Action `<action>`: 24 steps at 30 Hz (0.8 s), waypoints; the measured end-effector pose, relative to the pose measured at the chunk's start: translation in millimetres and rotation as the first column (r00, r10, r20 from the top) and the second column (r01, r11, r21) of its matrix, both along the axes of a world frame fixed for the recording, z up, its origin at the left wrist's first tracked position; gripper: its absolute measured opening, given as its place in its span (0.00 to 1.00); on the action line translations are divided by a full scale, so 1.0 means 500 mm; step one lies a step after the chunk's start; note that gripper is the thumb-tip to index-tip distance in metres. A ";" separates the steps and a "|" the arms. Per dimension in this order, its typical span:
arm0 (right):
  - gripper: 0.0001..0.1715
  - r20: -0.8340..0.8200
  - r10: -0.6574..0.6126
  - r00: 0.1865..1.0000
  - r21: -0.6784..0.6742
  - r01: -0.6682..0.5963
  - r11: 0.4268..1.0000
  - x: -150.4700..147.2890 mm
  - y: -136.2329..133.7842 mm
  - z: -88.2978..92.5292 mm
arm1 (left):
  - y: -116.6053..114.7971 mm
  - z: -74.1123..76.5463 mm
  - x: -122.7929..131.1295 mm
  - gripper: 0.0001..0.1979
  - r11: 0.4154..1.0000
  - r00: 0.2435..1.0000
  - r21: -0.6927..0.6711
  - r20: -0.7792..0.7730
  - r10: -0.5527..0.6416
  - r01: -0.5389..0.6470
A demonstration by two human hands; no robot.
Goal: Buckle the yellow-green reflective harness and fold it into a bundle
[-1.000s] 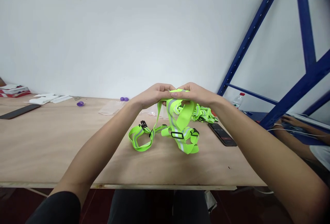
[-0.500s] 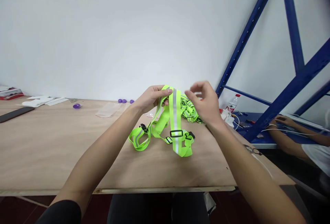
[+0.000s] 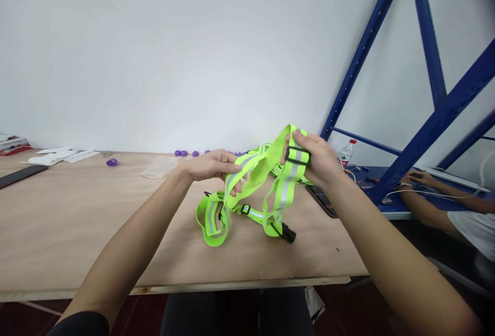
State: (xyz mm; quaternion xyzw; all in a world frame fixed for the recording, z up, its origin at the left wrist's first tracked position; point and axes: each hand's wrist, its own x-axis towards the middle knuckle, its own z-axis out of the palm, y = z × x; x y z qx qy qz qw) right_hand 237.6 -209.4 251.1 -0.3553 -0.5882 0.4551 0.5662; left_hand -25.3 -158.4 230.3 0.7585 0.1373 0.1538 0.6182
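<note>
A neon yellow-green reflective harness (image 3: 286,186) with silver stripes hangs between my two hands above the table. My left hand (image 3: 218,167) pinches one strap at the left. Opposite it, my right hand (image 3: 315,156) grips another strap beside a black slide adjuster (image 3: 297,155). Lower down, a looped end (image 3: 212,222) rests at the left, and a black buckle (image 3: 288,233) dangles at the right. A second black adjuster (image 3: 245,209) sits on a thin strap between them. Behind, more green reflective straps (image 3: 263,148) lie heaped, partly hidden by the harness.
Several purple rings (image 3: 181,153) and a clear plastic bag (image 3: 159,166) lie toward the wall. A phone (image 3: 323,201) is by my right forearm. White papers (image 3: 54,156) lie far left. Past the blue rack (image 3: 421,119), a bottle (image 3: 347,153) stands and another person's arms (image 3: 429,197) show.
My right hand, empty before, now holds a strap by its adjuster and has lifted it to the right. My left hand has shifted slightly left and down, and the harness is spread wider.
</note>
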 end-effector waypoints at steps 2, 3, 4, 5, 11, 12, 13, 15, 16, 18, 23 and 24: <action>0.22 -0.008 -0.016 1.000 -0.013 0.016 1.000 0.012 0.021 0.023 | -0.002 -0.009 -0.013 0.19 0.999 0.993 -0.022 0.108 0.040 -0.037; 0.22 0.001 -0.028 1.000 -0.005 0.028 1.000 0.019 0.031 0.032 | -0.003 -0.012 -0.022 0.20 0.999 0.991 -0.023 0.131 0.026 -0.023; 0.21 0.016 -0.037 0.999 0.005 0.037 0.999 0.026 0.039 0.042 | -0.004 -0.013 -0.032 0.21 1.000 0.992 -0.018 0.128 0.001 0.002; 0.21 0.031 -0.045 0.999 0.014 0.045 0.999 0.034 0.047 0.052 | -0.006 -0.011 -0.043 0.21 1.000 0.993 -0.009 0.118 -0.012 0.014; 0.16 0.054 -0.033 0.998 0.010 0.032 0.999 0.076 0.048 0.113 | -0.021 0.047 -0.089 0.28 0.878 0.806 0.016 0.406 0.431 -0.478; 0.16 0.067 -0.026 0.997 0.013 0.025 1.000 0.080 0.045 0.121 | -0.022 0.062 -0.091 0.29 0.832 0.752 0.014 0.438 0.493 -0.554; 0.17 0.088 -0.024 0.996 0.022 0.022 1.000 0.084 0.043 0.128 | -0.021 0.078 -0.091 0.28 0.789 0.707 0.016 0.457 0.540 -0.614; 0.20 0.145 -0.040 0.989 0.051 0.033 0.998 0.093 0.042 0.135 | -0.016 0.107 -0.092 0.24 0.723 0.641 0.027 0.486 0.594 -0.690; 0.22 0.172 -0.053 0.984 0.064 0.043 0.997 0.098 0.044 0.136 | -0.012 0.119 -0.092 0.22 0.697 0.612 0.029 0.505 0.608 -0.716; 0.25 0.203 -0.073 0.977 0.076 0.059 0.995 0.112 0.053 0.134 | -0.005 0.139 -0.095 0.17 0.660 0.554 0.009 0.552 0.624 -0.752; 0.28 0.180 -0.024 0.983 0.032 0.019 0.999 0.157 0.067 0.123 | -0.006 0.170 -0.118 0.18 0.706 0.594 -0.012 0.529 0.606 -0.708; 0.27 0.186 -0.016 0.982 0.020 0.013 1.000 0.164 0.065 0.123 | -0.009 0.175 -0.126 0.18 0.731 0.652 0.021 0.470 0.595 -0.682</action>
